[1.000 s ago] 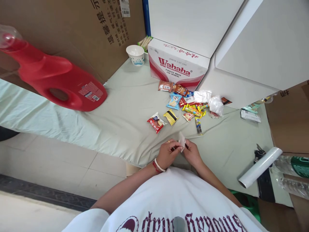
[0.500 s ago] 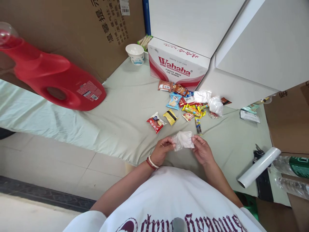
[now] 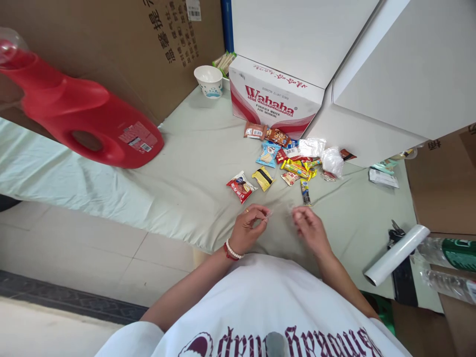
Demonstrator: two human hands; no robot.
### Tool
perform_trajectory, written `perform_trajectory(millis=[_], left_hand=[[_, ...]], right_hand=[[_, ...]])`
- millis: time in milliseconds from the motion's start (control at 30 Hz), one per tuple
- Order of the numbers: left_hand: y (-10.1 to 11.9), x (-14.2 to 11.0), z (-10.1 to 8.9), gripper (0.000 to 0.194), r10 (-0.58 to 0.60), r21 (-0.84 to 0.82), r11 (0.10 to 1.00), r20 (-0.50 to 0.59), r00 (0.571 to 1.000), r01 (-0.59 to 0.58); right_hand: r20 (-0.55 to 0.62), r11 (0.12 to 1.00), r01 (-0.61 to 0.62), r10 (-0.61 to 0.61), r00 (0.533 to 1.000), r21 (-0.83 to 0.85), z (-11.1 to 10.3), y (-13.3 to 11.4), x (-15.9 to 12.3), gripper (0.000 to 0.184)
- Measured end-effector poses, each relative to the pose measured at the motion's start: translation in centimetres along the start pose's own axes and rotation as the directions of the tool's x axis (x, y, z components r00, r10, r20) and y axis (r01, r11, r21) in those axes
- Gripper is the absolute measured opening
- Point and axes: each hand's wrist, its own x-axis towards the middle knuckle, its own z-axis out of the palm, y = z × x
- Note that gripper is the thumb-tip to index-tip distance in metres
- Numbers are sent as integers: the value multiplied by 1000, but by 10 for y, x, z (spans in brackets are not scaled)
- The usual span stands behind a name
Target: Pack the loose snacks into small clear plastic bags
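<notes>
My left hand and my right hand hover just above the pale green cloth, near its front edge. Each hand pinches one side of a thin clear plastic bag stretched between them, nearly see-through against the cloth. Just beyond my hands lies a scatter of small snack packets, among them a red packet and a yellow packet.
A large red detergent jug lies at the left. A Wahaha carton and a paper cup stand at the back. Crumpled clear bags lie by the snacks. A roll of plastic and bottles are at the right.
The small folded white bag held between my hands has been spread open. My hands moved apart and the bag now looks thin and transparent.
</notes>
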Motion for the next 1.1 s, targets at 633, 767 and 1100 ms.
perform_trajectory(millis=[633, 767, 1100], left_hand=[[10, -8, 2, 22, -60, 93, 994, 87, 994, 52], [3, -2, 1, 32, -239, -122, 965, -40, 970, 233], [8, -10, -7, 27, -486, -687, 583, 134, 864, 435]], right_hand=[[188, 995, 22, -40, 981, 100, 38, -26, -3, 32], [96, 979, 197, -192, 977, -44, 30, -22, -12, 28], [198, 994, -106, 100, 975, 23, 3, 31, -51, 45]])
